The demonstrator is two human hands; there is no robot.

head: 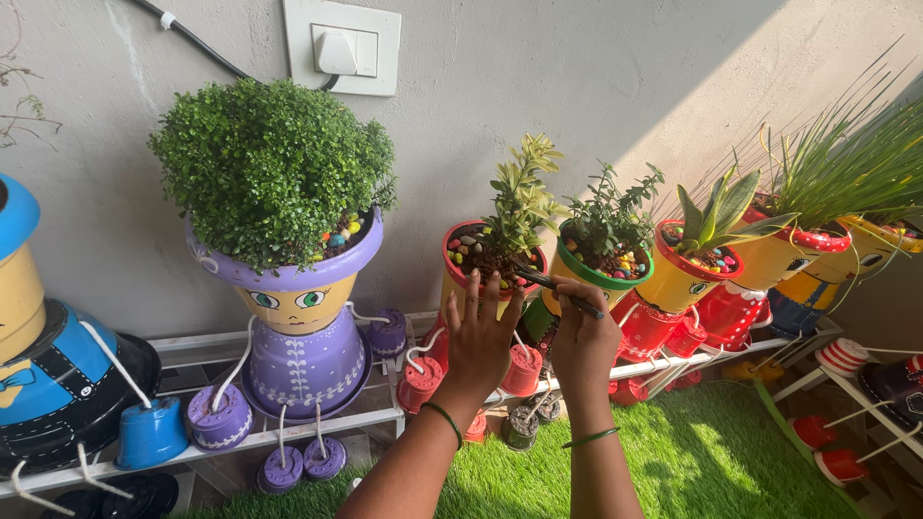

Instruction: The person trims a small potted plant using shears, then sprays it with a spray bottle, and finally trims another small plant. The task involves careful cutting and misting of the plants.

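My left hand [478,336] rests with spread fingers against the front of a red-rimmed yellow pot [460,274] holding a small yellow-green plant [524,197]. My right hand [582,336] grips a thin dark tool [556,284] whose tip points into that pot's soil, among coloured pebbles. Both wrists wear green bands. A green-rimmed yellow pot [615,279] with a small leafy plant stands just right of my hands.
A purple doll-shaped pot [303,317] with a round green bush [272,163] stands at left on a white rack [317,423]. A blue doll pot [48,375] sits far left. Red and yellow doll pots [692,288] line the right. Green turf [692,461] lies below; a wall switch [341,45] above.
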